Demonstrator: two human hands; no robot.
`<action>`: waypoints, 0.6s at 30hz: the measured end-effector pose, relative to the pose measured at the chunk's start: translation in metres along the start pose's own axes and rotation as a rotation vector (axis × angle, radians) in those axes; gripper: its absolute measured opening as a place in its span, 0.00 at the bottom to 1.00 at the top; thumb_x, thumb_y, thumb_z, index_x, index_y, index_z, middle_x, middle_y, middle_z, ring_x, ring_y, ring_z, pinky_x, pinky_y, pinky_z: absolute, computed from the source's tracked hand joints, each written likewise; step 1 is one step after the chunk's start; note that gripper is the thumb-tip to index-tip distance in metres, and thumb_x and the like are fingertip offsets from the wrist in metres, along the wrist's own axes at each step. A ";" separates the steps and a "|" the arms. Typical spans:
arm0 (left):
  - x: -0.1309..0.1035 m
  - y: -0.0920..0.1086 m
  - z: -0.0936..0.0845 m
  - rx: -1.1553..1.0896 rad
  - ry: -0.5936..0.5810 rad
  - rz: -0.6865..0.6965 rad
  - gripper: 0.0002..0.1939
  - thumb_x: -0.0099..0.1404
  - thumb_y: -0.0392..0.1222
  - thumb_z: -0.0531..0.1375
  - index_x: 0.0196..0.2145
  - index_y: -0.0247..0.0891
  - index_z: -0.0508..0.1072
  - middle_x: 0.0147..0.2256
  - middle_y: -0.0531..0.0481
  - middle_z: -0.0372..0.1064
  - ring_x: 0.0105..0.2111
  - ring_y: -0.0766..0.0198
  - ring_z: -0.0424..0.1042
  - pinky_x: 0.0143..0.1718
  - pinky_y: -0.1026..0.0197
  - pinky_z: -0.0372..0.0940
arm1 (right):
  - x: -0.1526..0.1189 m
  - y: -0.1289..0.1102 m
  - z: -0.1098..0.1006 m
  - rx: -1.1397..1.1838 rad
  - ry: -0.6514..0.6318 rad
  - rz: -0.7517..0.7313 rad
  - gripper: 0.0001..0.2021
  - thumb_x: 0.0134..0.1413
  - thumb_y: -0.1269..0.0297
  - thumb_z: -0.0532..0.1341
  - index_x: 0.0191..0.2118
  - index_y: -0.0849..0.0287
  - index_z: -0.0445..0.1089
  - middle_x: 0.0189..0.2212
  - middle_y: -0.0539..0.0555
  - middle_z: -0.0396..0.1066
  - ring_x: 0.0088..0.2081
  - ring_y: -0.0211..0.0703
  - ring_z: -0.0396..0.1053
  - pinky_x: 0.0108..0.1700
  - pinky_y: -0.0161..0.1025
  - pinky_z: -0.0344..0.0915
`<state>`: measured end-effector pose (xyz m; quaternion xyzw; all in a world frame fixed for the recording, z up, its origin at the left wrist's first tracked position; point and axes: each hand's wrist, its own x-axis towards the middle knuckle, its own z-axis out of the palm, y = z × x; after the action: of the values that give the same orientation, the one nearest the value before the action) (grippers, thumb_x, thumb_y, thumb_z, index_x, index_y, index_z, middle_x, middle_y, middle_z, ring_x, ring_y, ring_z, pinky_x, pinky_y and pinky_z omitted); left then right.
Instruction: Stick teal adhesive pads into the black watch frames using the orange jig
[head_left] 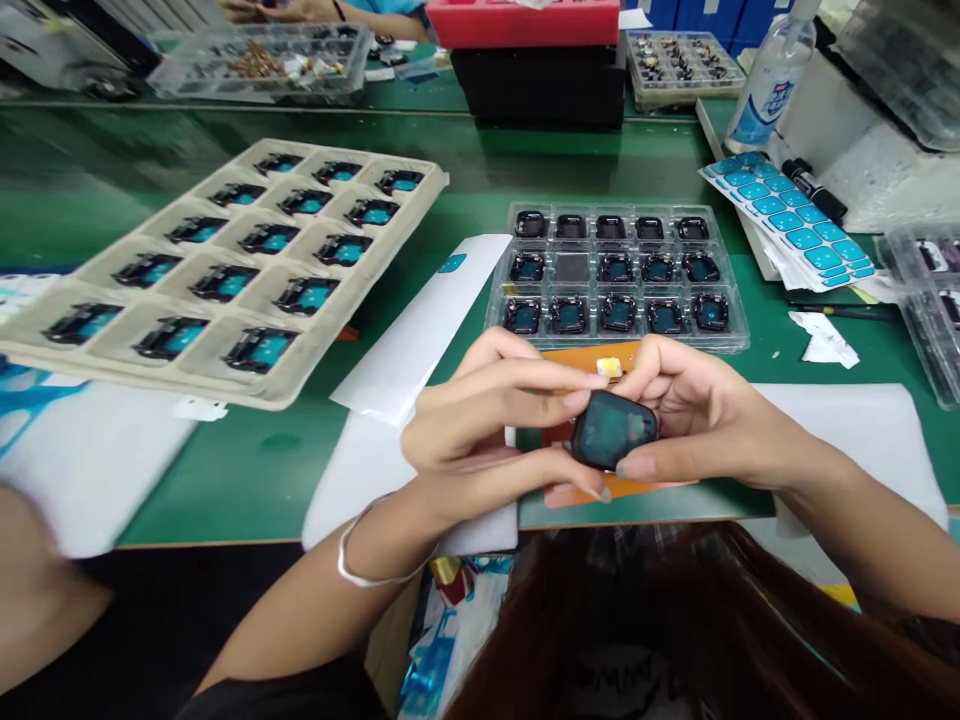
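Observation:
A black square smartwatch case (613, 430) with a glossy dark screen is held between my two hands, above an orange mat (577, 498). My left hand (491, 420) grips its left side, fingertips along the top-left edge and thumb side below. On the right side, my right hand (697, 420) pinches it with the thumb at the lower corner and the fingers behind. A small yellow-and-white piece (609, 367) shows just behind the case. Beyond my hands lies a clear plastic tray (731, 335) with several black watch cases; one pocket in its middle row has no case.
A beige tray (289, 390) of watch frames with blue film stands left, beside a white sheet (420, 345). Blue sticker sheets (795, 225), a bottle (772, 80) and a black marker (814, 190) are at right. A red tray (525, 25) tops a black box behind. Another person's arm (37, 600) is lower left.

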<state>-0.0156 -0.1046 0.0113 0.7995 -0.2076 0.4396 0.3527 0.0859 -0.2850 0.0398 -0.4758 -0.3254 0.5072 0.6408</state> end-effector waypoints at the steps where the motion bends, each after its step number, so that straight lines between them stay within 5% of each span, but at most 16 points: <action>1: 0.000 -0.001 0.000 -0.010 0.023 -0.009 0.16 0.59 0.56 0.67 0.38 0.44 0.76 0.36 0.49 0.80 0.30 0.62 0.74 0.30 0.55 0.68 | 0.000 -0.001 -0.001 0.021 -0.022 0.007 0.16 0.45 0.75 0.72 0.36 0.58 0.65 0.32 0.47 0.75 0.30 0.31 0.72 0.33 0.29 0.69; 12: -0.004 -0.007 0.001 -0.112 0.073 -0.066 0.15 0.63 0.56 0.65 0.40 0.44 0.76 0.36 0.48 0.80 0.32 0.61 0.76 0.32 0.54 0.68 | 0.002 -0.002 -0.004 0.189 -0.033 0.048 0.12 0.46 0.75 0.71 0.37 0.59 0.72 0.31 0.48 0.78 0.29 0.32 0.74 0.33 0.29 0.70; 18: -0.001 -0.004 0.000 -0.042 0.025 0.017 0.18 0.59 0.55 0.67 0.40 0.42 0.74 0.38 0.46 0.80 0.34 0.61 0.76 0.33 0.54 0.68 | 0.003 0.004 -0.001 0.117 0.108 0.011 0.05 0.52 0.69 0.68 0.35 0.59 0.73 0.27 0.47 0.75 0.27 0.32 0.71 0.32 0.29 0.68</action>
<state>-0.0140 -0.1016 0.0087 0.7845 -0.2194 0.4481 0.3683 0.0863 -0.2822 0.0360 -0.4659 -0.2576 0.5024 0.6813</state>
